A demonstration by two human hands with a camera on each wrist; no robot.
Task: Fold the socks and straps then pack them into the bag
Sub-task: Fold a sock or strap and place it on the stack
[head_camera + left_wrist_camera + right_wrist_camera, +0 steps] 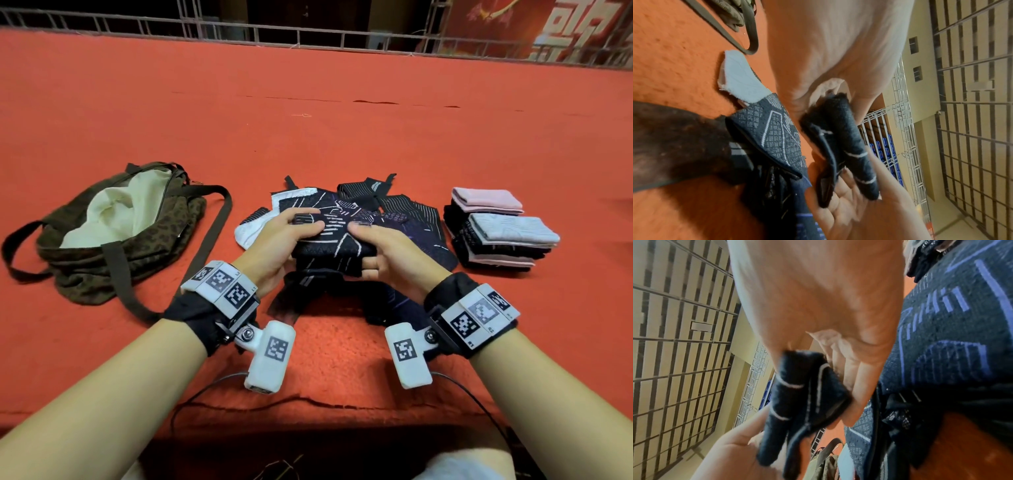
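A folded black sock (330, 245) with white lines is lifted above the red carpet, held between both hands. My left hand (284, 240) grips its left end, thumb on top and fingers beneath. My right hand (383, 246) grips its right end the same way. The wrist views show the folded sock (846, 146) (801, 394) pinched between thumbs and fingers. Under it lies a loose heap of dark patterned socks and straps (404, 219), with a white-toed sock (251, 229) at its left. The brown leopard-print bag (113, 233) lies open at the left, showing its cream lining.
A neat stack of folded pink, grey and black socks (500, 233) sits at the right. The bag's long strap (212, 236) trails toward my left wrist. Bare red carpet (308, 102) stretches to a metal railing at the back. The carpet's front edge is near my forearms.
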